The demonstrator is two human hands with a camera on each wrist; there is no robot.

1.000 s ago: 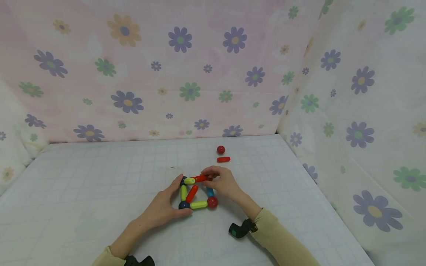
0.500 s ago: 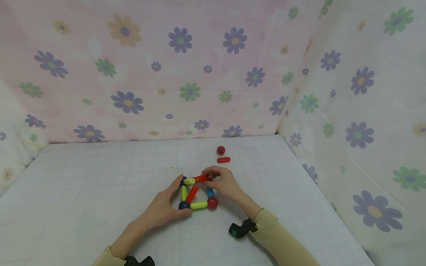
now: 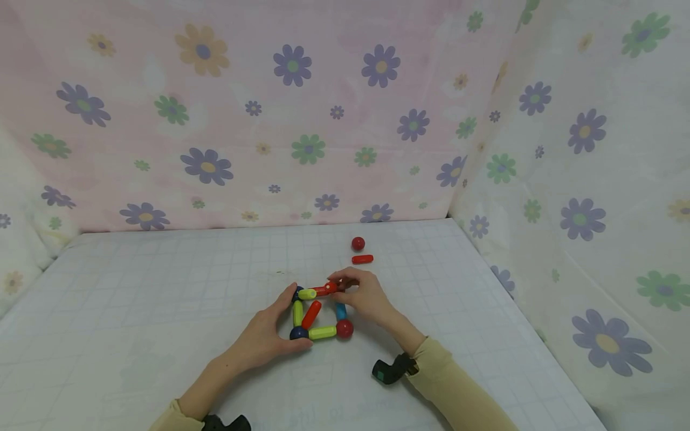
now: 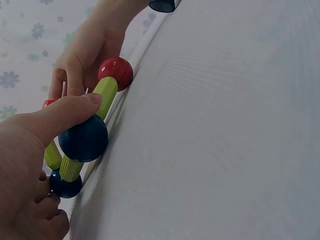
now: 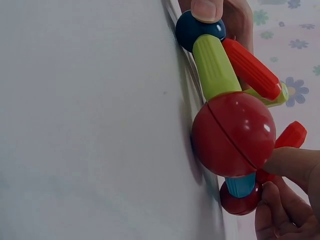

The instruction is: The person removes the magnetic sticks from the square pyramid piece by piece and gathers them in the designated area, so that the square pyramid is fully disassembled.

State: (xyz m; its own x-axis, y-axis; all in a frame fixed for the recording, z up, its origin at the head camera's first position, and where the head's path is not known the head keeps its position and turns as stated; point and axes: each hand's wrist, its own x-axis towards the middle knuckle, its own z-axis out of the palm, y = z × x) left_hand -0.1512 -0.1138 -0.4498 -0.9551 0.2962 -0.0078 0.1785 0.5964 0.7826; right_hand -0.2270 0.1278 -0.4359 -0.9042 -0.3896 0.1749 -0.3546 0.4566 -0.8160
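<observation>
A frame of magnetic sticks and balls lies on the table. My left hand [image 3: 261,332] grips its left side, thumb on the near dark blue ball [image 4: 83,138], fingers by the far dark blue ball [image 4: 65,184]. A yellow-green stick [image 3: 322,333] joins the near blue ball to a large red ball [image 5: 234,132]. From that ball a light blue stick [image 5: 241,185] runs to another red ball [image 5: 242,202]. There my right hand [image 3: 368,297] pinches a red stick [image 5: 291,135], partly hidden by the fingers. Another red stick [image 3: 311,314] slants up from the near blue ball.
Beyond the frame lie a loose red ball [image 3: 358,243] and a loose red stick [image 3: 362,259]. A white gridded cloth covers the table [image 3: 162,287]. Flowered curtains [image 3: 334,173] stand at the back and sides.
My right fingers have shifted up slightly, and the end of the red stick in them shows more plainly. My left hand and the rest of the frame stay in place.
</observation>
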